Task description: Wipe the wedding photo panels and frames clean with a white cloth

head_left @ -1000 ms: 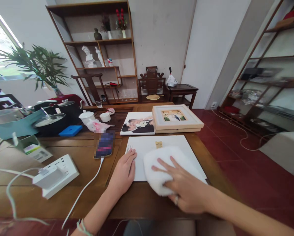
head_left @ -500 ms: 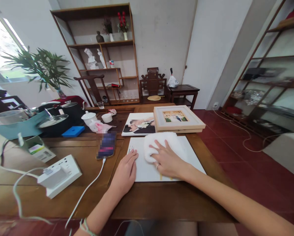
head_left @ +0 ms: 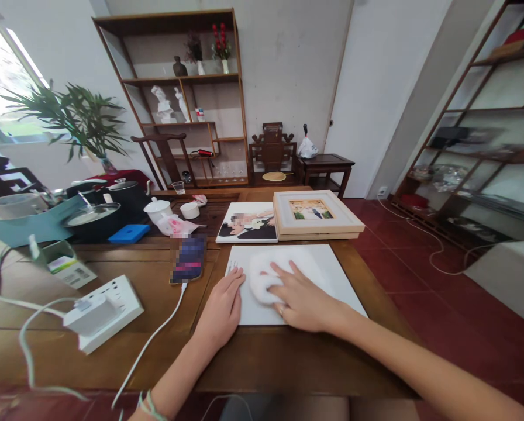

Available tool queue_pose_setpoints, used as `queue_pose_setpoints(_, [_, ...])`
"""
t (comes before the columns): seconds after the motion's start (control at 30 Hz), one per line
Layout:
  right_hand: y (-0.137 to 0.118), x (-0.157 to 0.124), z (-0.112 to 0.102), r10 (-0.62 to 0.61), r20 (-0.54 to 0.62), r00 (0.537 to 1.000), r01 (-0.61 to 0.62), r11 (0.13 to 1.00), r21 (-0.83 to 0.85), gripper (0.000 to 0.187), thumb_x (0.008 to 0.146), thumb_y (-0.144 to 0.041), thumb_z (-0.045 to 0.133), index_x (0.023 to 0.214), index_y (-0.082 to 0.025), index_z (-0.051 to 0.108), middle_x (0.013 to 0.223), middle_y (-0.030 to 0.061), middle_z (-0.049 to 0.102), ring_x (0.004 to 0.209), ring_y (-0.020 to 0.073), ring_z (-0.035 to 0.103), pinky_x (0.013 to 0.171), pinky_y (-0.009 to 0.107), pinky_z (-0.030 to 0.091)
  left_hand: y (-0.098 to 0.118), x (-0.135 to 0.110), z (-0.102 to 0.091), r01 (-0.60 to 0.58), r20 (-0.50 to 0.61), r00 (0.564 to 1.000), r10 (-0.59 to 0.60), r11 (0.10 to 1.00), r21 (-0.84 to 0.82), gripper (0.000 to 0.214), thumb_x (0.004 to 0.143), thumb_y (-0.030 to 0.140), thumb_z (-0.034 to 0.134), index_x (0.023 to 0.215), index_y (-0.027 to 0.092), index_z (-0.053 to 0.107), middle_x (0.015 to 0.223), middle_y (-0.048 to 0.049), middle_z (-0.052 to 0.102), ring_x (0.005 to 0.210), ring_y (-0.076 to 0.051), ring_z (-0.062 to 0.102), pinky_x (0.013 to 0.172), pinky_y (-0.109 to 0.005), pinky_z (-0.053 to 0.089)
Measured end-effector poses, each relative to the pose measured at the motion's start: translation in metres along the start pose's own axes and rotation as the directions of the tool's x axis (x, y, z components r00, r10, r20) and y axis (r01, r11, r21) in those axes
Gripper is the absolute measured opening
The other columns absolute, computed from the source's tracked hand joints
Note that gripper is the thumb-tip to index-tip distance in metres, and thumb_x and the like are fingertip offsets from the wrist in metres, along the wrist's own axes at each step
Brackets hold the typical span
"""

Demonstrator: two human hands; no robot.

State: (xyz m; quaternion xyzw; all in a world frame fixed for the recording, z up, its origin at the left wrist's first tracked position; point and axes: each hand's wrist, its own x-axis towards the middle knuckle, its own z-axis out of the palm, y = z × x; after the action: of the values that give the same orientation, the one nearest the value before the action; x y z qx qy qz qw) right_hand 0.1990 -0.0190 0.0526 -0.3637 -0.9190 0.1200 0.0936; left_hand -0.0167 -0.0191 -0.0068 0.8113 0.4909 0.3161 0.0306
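A white board (head_left: 345, 292) lies flat on the wooden table in front of me. My left hand (head_left: 221, 301) rests on its left edge, fingers stretched out and holding nothing. On the board is a thick, fluffy white cloth (head_left: 262, 269), slightly blurred. My right hand (head_left: 299, 295), wearing a ring, presses down on this cloth with spread fingers and grips it. Part of the cloth is hidden beneath that hand. Brownish-yellow marks that showed at the board's near edge are now covered by the hand.
Behind the board lie a photo print (head_left: 247, 225) and a framed picture (head_left: 319, 210) on a pale box. To the left are a phone (head_left: 188, 260) on a white cable, a power strip (head_left: 108, 316), a blue block (head_left: 129, 234) and a pan (head_left: 93, 219). The table (head_left: 314, 362) ends at the right.
My right hand has slid the white cloth a little toward me and to the left across the board. My left hand stays on the board's left edge.
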Motion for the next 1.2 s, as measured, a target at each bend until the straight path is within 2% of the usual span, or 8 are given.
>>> queue_pose_setpoints(0.13, [0.012, 0.041, 0.003, 0.093, -0.058, 0.994, -0.096, 0.995, -0.041, 0.037, 0.085, -0.019, 0.041, 0.117, -0.014, 0.058, 0.137, 0.0157, 0.047, 0.135, 0.0353, 0.023, 0.102, 0.067, 0.014, 0.001, 0.001, -0.002, 0.034, 0.014, 0.999, -0.034, 0.999, -0.020, 0.040, 0.089, 0.016, 0.033, 0.117, 0.007, 0.061, 0.128, -0.0180, 0.058, 0.124, -0.025, 0.051, 0.105, -0.046, 0.040])
queue_pose_setpoints(0.27, [0.006, 0.049, 0.009, 0.095, -0.089, 0.991, -0.101, 0.993, -0.059, 0.038, 0.084, -0.020, 0.043, 0.118, -0.013, 0.059, 0.143, 0.0167, 0.040, 0.136, 0.0377, 0.019, 0.104, 0.067, 0.009, 0.000, 0.001, -0.002, 0.061, 0.006, 0.998, -0.061, 0.997, -0.054, 0.041, 0.089, 0.016, 0.033, 0.120, 0.009, 0.059, 0.130, -0.0170, 0.057, 0.125, -0.025, 0.049, 0.106, -0.045, 0.039])
queue_pose_setpoints(0.57, [-0.036, -0.036, 0.007, -0.152, 0.069, 0.986, 0.151, 0.988, 0.029, 0.028, 0.082, -0.026, 0.052, 0.102, -0.016, 0.067, 0.147, 0.0096, 0.035, 0.139, 0.0324, 0.010, 0.111, 0.057, 0.001, -0.004, -0.001, 0.001, 0.079, 0.007, 0.997, -0.079, 0.994, -0.077, 0.041, 0.088, 0.018, 0.035, 0.119, 0.009, 0.059, 0.132, -0.0173, 0.054, 0.127, -0.023, 0.047, 0.108, -0.042, 0.036])
queue_pose_setpoints(0.7, [-0.029, -0.045, 0.001, -0.167, 0.061, 0.984, 0.161, 0.983, 0.090, 0.030, 0.081, -0.023, 0.052, 0.108, -0.019, 0.064, 0.144, 0.0063, 0.041, 0.139, 0.0248, 0.018, 0.114, 0.049, 0.004, -0.004, -0.001, 0.000, 0.083, 0.011, 0.997, -0.082, 0.993, -0.090, 0.040, 0.087, 0.016, 0.035, 0.119, 0.009, 0.059, 0.132, -0.0172, 0.054, 0.126, -0.024, 0.048, 0.107, -0.044, 0.037])
queue_pose_setpoints(0.83, [-0.004, -0.019, -0.003, 0.004, -0.004, 1.000, -0.004, 0.997, 0.083, 0.031, 0.084, -0.019, 0.045, 0.109, -0.016, 0.062, 0.133, 0.0118, 0.053, 0.137, 0.0201, 0.025, 0.114, 0.045, 0.012, 0.000, 0.000, -0.006, 0.117, -0.031, 0.992, -0.124, 0.980, -0.161, 0.040, 0.091, 0.021, 0.034, 0.123, 0.010, 0.054, 0.133, -0.0167, 0.054, 0.126, -0.023, 0.048, 0.107, -0.045, 0.037])
queue_pose_setpoints(0.97, [0.011, 0.025, 0.002, 0.121, -0.037, 0.992, -0.119, 0.992, 0.049, 0.034, 0.089, -0.022, 0.038, 0.115, -0.015, 0.059, 0.127, 0.0128, 0.058, 0.136, 0.0262, 0.025, 0.110, 0.055, 0.015, 0.008, 0.001, -0.011, 0.162, -0.104, 0.976, -0.193, 0.955, -0.250, 0.042, 0.094, 0.027, 0.032, 0.131, 0.013, 0.046, 0.138, -0.0140, 0.050, 0.130, -0.022, 0.043, 0.110, -0.044, 0.032])
queue_pose_setpoints(1.1, [0.003, 0.061, 0.009, 0.125, -0.074, 0.989, -0.124, 0.992, 0.018, 0.037, 0.087, -0.021, 0.039, 0.118, -0.012, 0.057, 0.137, 0.0168, 0.047, 0.136, 0.0336, 0.022, 0.105, 0.064, 0.011, 0.011, 0.001, -0.012, 0.196, -0.132, 0.960, -0.245, 0.932, -0.305, 0.045, 0.096, 0.031, 0.029, 0.136, 0.012, 0.038, 0.142, -0.0146, 0.044, 0.133, -0.023, 0.038, 0.111, -0.044, 0.028])
queue_pose_setpoints(1.2, [-0.013, 0.068, 0.014, 0.033, -0.068, 0.997, -0.033, 0.999, 0.000, 0.036, 0.084, -0.021, 0.043, 0.116, -0.015, 0.059, 0.143, 0.0122, 0.040, 0.137, 0.0318, 0.020, 0.107, 0.061, 0.010, 0.009, 0.001, -0.012, 0.174, -0.176, 0.955, -0.239, 0.930, -0.323, 0.047, 0.096, 0.033, 0.028, 0.138, 0.013, 0.034, 0.145, -0.0149, 0.039, 0.135, -0.023, 0.034, 0.112, -0.045, 0.025])
